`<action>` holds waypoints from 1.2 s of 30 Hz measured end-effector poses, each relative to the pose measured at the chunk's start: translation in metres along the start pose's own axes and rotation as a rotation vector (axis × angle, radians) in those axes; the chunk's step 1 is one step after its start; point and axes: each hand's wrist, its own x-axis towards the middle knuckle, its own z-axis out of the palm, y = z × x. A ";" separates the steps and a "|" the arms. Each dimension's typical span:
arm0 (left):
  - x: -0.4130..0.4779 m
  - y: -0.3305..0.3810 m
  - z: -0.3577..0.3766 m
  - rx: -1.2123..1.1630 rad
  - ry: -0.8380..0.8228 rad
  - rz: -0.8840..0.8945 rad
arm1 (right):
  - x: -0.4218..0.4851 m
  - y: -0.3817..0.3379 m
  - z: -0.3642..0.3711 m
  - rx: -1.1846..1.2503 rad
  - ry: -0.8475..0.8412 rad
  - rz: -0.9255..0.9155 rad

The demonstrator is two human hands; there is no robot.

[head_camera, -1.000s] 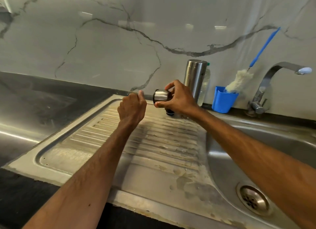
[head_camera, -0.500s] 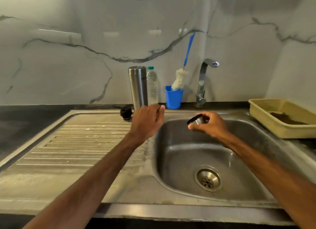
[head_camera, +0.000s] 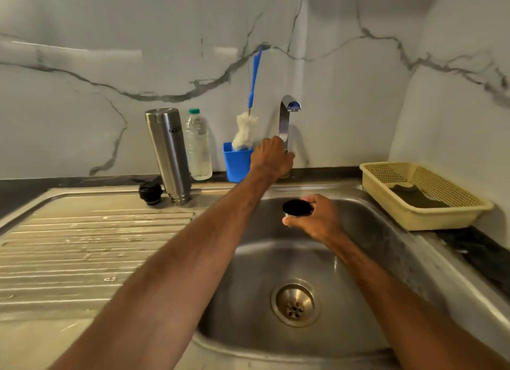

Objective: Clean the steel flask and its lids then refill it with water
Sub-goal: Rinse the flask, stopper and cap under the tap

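**Marble-backed kitchen sink, lid held below the tap**

Steel sink basin point(head_camera: 358, 259) lies below the curved chrome tap point(head_camera: 285, 115). My left hand point(head_camera: 271, 157) is curled round the tap's base. My right hand point(head_camera: 317, 218) grips the round steel cup lid point(head_camera: 297, 208) just in front of the tap, black inside facing me. Tall cylindrical steel flask point(head_camera: 168, 154) stands left of the tap, with the black round stopper point(head_camera: 150, 193) just beside it, further left. Yellow plastic mesh basket point(head_camera: 425, 218) sits right of the tap.

Probably a home kitchen: a steel sink point(head_camera: 248, 287) lies below the held lid point(head_camera: 297, 207), a tap point(head_camera: 284, 121) rises behind it, against a marble wall point(head_camera: 345, 107).
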 end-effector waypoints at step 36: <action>0.033 -0.018 0.037 -0.318 0.131 -0.234 | 0.010 0.009 0.016 -0.019 -0.062 -0.073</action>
